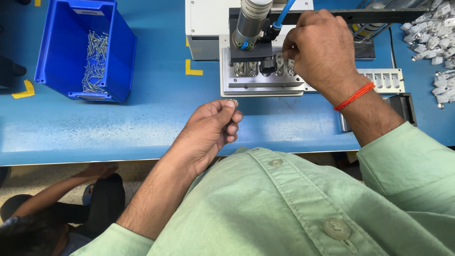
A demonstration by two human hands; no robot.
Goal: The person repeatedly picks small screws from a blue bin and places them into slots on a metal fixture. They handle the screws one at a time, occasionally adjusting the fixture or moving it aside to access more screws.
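Your left hand (pixel 208 129) hangs over the blue worktop (pixel 142 118) just in front of the metal fixture plate (pixel 263 83), its grip pinched together on a small metal part (pixel 233 102) held at the tips of thumb and forefinger. That part looks light, rigid and smooth, so likely slippery; judged from its size, a fingertip pinch across its sides is the only sensible hold, and it would drop easily. Your right hand (pixel 322 50) is on the back right of the fixture plate, fingers closed on one of the small metal pieces (pixel 283 61) seated in the row there, though the knuckles hide the contact, so you can't tell how firmly it's clamped. A grey pneumatic cylinder (pixel 253 21) with a blue air hose (pixel 284 12) stands over the plate. Far left of the plate sits a blue bin (pixel 57 28) holding loose screws (pixel 95 59); right of the plate lies a slotted tray (pixel 386 78), and beyond it a heap of pale metal clips (pixel 433 33), cut off by the frame edge. The pinched part's exact shape is too small to make out. Below the worktop edge, another person's arm (pixel 61 187) shows.
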